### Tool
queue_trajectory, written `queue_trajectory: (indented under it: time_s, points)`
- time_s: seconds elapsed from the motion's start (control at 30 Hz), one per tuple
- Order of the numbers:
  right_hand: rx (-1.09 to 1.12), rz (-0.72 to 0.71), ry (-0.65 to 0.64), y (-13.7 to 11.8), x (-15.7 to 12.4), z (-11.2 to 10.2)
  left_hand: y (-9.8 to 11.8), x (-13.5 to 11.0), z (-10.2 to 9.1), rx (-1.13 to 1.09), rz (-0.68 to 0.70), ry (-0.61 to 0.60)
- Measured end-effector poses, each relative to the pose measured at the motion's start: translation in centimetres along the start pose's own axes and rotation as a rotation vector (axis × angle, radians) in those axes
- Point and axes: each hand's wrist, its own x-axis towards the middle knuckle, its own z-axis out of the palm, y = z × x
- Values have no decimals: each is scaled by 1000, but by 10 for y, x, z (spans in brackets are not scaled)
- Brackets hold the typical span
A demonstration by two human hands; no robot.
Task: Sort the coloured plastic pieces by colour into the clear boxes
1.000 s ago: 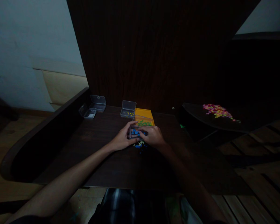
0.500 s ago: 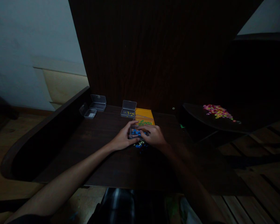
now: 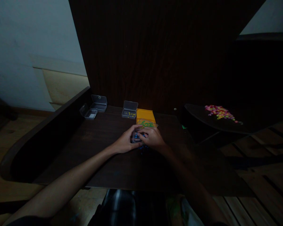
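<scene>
My left hand [image 3: 125,142] is curled around the left side of a small clear plastic box [image 3: 133,137], thumb at the near edge. Small blue pieces [image 3: 136,135] lie inside that box. Over its right part, my right hand [image 3: 152,137] has thumb and fingers pinched together; whatever is between the fingertips is hidden. More dark blue pieces [image 3: 143,149] are on the table just below the hands. Right behind them, small green pieces [image 3: 147,124] show against an orange-yellow case [image 3: 145,113], through what looks like a clear lid.
An open clear box with yellow bits [image 3: 129,114] stands left of the orange case. Two more open clear boxes, one larger [image 3: 98,107] and one smaller [image 3: 91,114], sit at the far left. Pink and yellow pieces [image 3: 220,113] are heaped on the right-hand ledge. A dark panel [image 3: 155,56] rises behind.
My right hand has shifted slightly left, its fingers drawing closer together over the box. The pale pieces seen below the box are now hidden. My left hand stays around the box.
</scene>
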Motion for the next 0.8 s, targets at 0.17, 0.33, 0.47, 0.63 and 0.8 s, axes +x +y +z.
queue_trajectory:
  time_s: [0.17, 0.33, 0.47, 0.63, 0.8]
  points:
    - [22, 47, -40, -2, 1, -3, 1, -1, 3, 7, 8, -8]
    - [99, 87, -73, -2, 1, -4, 1, -1, 3, -24, 1, -21]
    - [151, 97, -83, -2, 2, -5, 1, -1, 2, -2, -2, -23]
    - [193, 119, -35, -5, 2, -11, 3, -1, 1, -8, -12, -28]
    - [309, 99, 60, -5, 0, -27, 2, 1, -3, -26, -41, -3]
